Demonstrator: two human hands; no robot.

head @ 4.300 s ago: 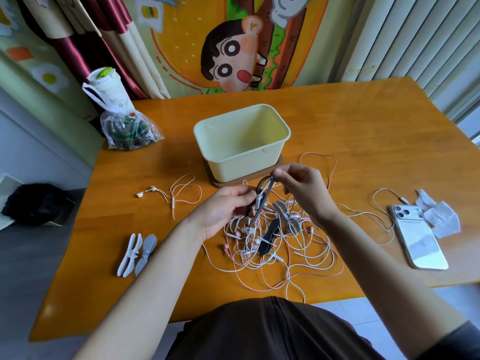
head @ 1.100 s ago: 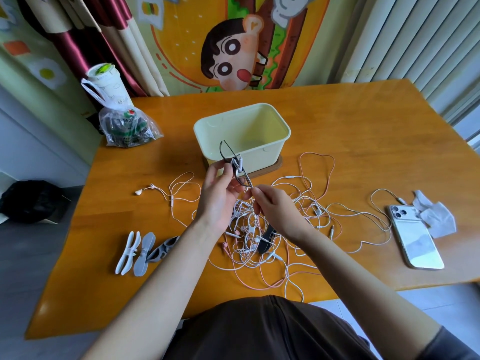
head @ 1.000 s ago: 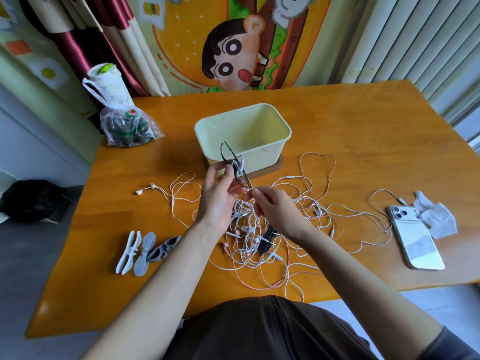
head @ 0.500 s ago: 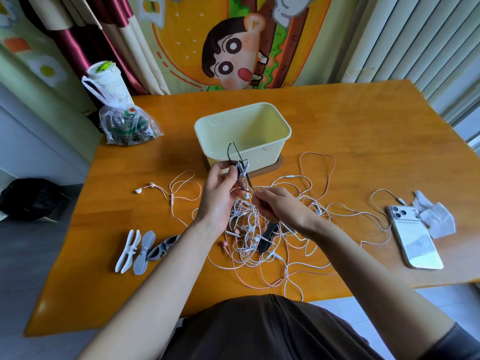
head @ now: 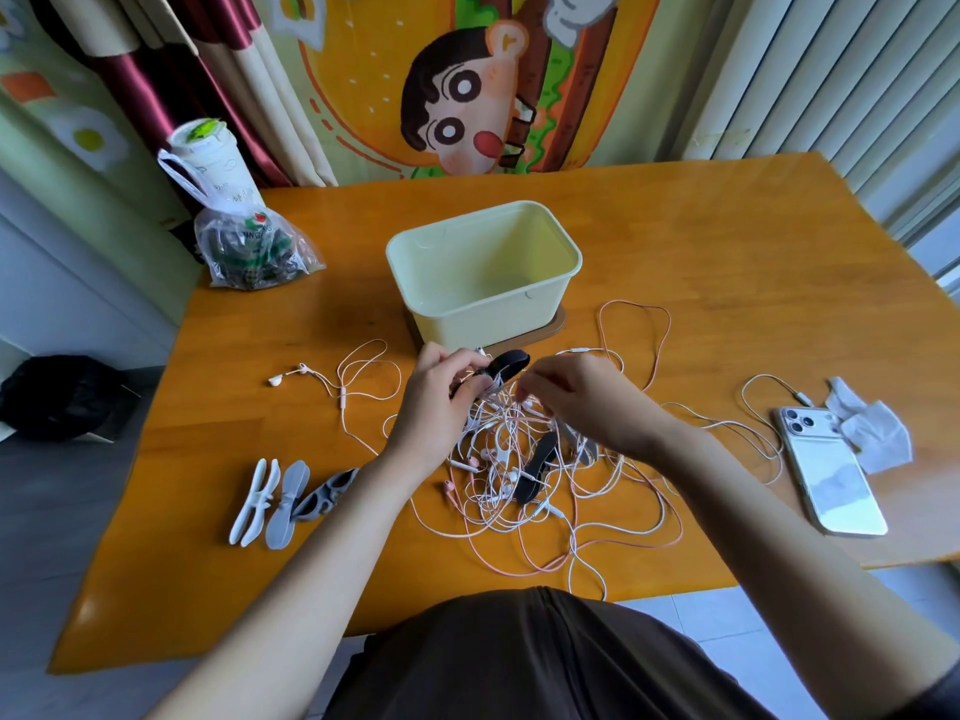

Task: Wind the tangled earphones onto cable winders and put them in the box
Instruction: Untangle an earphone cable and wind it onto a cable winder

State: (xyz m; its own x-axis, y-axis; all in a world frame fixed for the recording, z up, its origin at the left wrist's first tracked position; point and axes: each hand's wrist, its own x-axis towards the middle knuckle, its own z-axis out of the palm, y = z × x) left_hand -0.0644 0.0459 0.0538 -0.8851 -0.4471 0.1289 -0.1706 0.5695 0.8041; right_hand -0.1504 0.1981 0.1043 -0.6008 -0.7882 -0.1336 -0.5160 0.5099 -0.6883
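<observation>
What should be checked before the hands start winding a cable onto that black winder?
1. Left hand grips the black winder: ok.
2. Right hand pinches a strand of the earphone tangle: ok.
3. That strand pulled free of the rest: not ok.
4. Strand's end seated in the winder: cannot tell.
5. Box open, with room: ok.
6. Spare winders lying nearby: ok.

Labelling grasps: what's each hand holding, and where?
Left hand grips the black cable winder by its near end; right hand pinches a strand at the top of the tangled earphones.
</observation>
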